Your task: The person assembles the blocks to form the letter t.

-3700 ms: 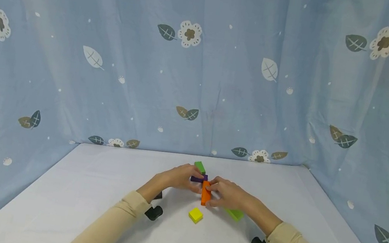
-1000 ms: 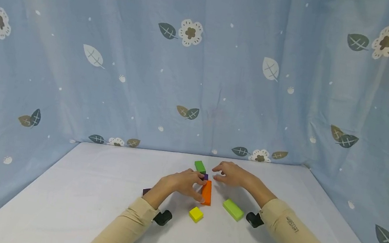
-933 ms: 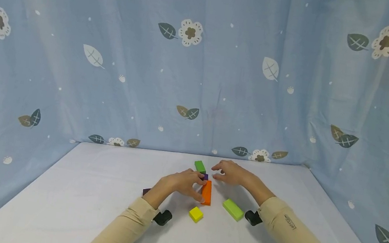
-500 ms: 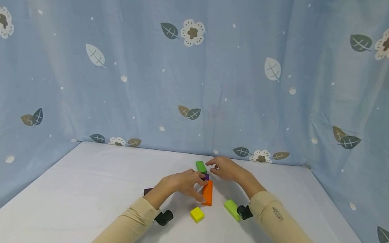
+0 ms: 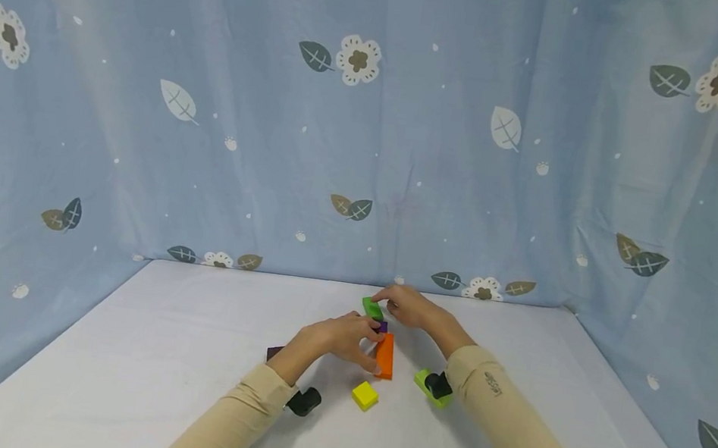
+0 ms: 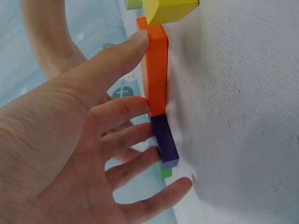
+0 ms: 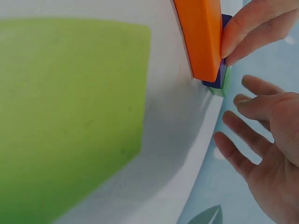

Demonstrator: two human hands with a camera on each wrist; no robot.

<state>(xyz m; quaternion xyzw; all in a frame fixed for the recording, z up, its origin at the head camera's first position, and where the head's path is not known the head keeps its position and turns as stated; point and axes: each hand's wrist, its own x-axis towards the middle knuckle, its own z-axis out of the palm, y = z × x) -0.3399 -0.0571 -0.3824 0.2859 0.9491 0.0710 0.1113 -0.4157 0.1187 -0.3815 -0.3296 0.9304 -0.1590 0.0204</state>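
Observation:
My left hand [image 5: 339,334] rests on a row of wooden blocks, fingers spread. In the left wrist view its thumb touches the orange block [image 6: 157,70], and fingertips lie against the purple block [image 6: 163,140], which meets the orange block's end. Behind these, a green block [image 5: 371,308] lies at an angle at the far end of the row. My right hand [image 5: 408,306] reaches over from the right, its index fingertip at the green block's top; whether it touches is unclear. The right wrist view shows that hand [image 7: 280,135] with its fingers apart and nothing between them.
A yellow block [image 5: 365,395] lies in front of the row. To the right is a lime green block [image 5: 422,380], partly behind the right wrist's black camera [image 5: 438,385]. A dark block [image 5: 273,352] shows past the left wrist. A blue patterned curtain [image 5: 370,141] hangs behind the white table.
My right hand has let go of the orange block, moved back and then left to the green block. The left hand has stayed on the orange and purple blocks.

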